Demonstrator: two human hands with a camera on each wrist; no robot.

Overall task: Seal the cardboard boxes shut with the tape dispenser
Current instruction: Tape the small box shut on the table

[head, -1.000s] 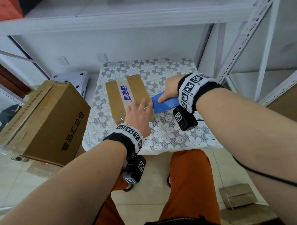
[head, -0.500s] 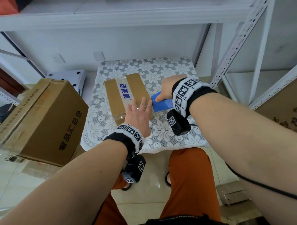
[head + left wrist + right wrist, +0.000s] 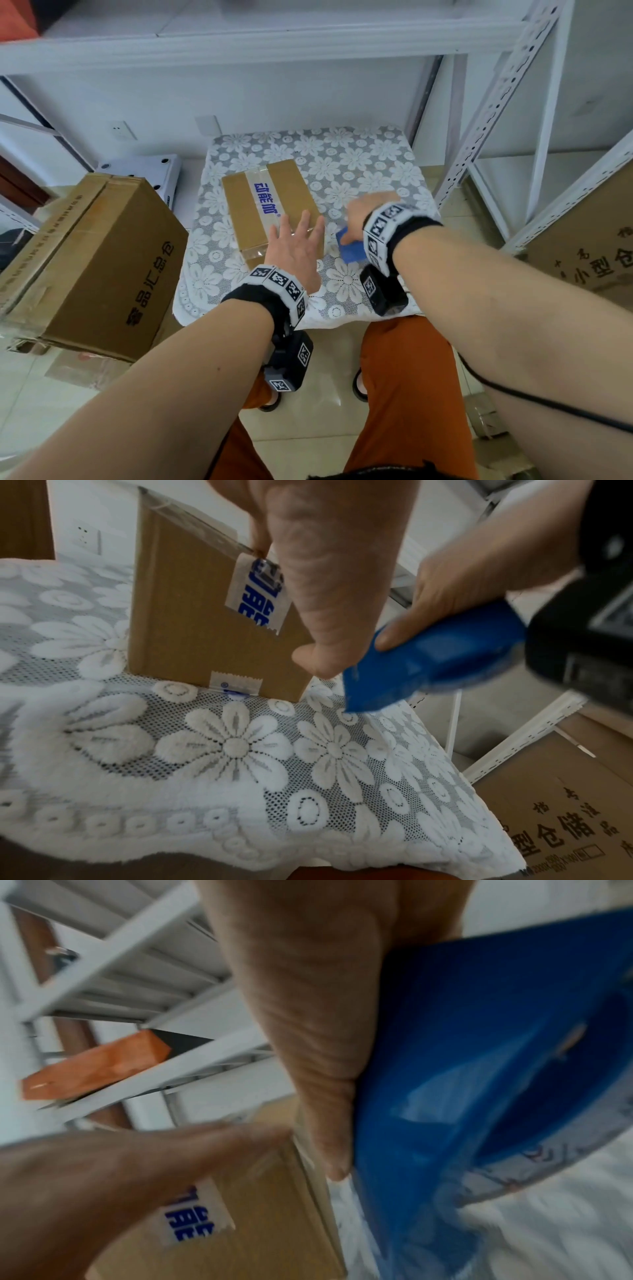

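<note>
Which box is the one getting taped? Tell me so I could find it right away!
Look at the small table with the white flowery lace cloth. The small cardboard box lies on it, under the left hand. Unlike the big box beside the table, it wears a white tape strip with blue letters.

A lace-covered table [image 3: 359, 164] carries one taped cardboard box [image 3: 239, 205].

box [image 3: 270, 209]: matt brown cardboard | tape [image 3: 265, 198]: glossy film | dispenser [image 3: 351, 248]: smooth blue plastic | cloth [image 3: 342, 164]: white lace | shelf [image 3: 493, 99]: painted metal
</note>
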